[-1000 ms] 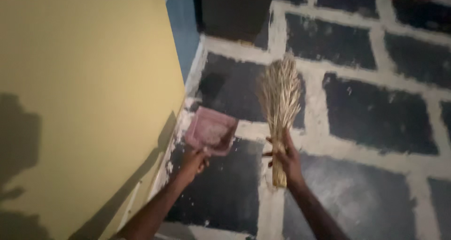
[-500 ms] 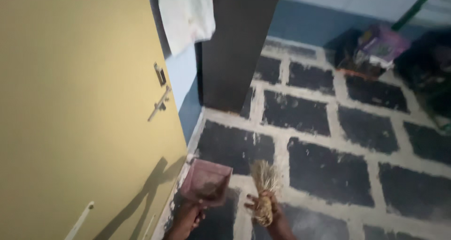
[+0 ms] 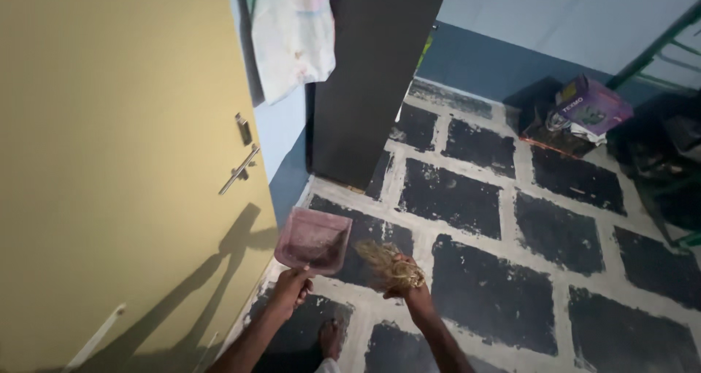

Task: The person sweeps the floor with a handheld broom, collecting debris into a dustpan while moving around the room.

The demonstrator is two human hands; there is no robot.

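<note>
We have lifted our gaze toward the yellow door [image 3: 109, 161] since a second ago, left hand [image 3: 290, 289] still gripping the pink dustpan [image 3: 314, 240], right hand [image 3: 405, 282] clenched on the straw broom [image 3: 385, 262], sweeping apparently paused.

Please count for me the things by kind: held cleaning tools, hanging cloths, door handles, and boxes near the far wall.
Held cleaning tools: 2, pink dustpan and straw broom
Hanging cloths: 1, white cloth
Door handles: 1, metal handle
Boxes: 1, purple box
Total: 5

Both forearms outstretched, left hand [image 3: 290, 285] and right hand [image 3: 406, 276] each closed in a grip.
</note>
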